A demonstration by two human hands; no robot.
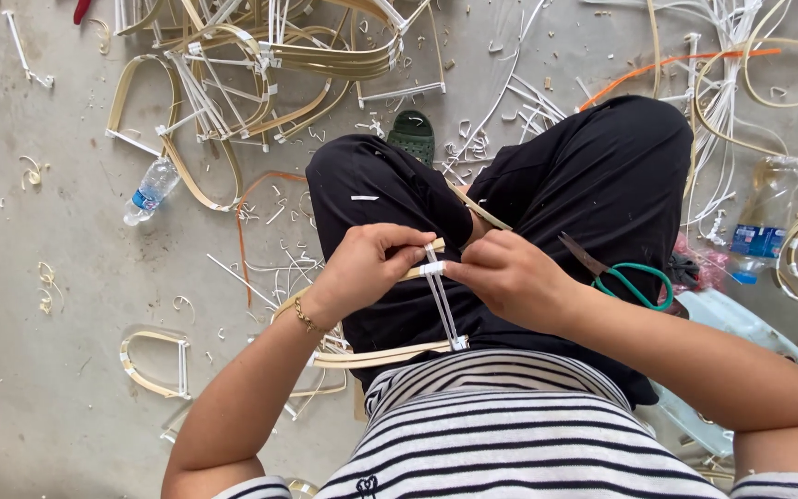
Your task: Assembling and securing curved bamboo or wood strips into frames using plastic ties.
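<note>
I sit with black trousers over my knees and a striped shirt below. My left hand (pixel 371 263) grips a bent cane frame (pixel 380 355) where a white plastic strip (pixel 442 305) is tied across it. My right hand (pixel 501 273) pinches the white strip at the upper joint (pixel 431 268), fingertips touching those of the left hand. The frame curves from the joint down across my lap to a second white binding near my shirt. A gold bracelet (pixel 305 319) sits on my left wrist.
Green-handled scissors (pixel 625 277) lie on my right thigh. A heap of finished cane frames (pixel 260 65) and white strips covers the concrete floor ahead. A single frame (pixel 154 360) lies at left. Two plastic bottles (pixel 150 189) (pixel 759 222) and a green sandal (pixel 413 134) lie about.
</note>
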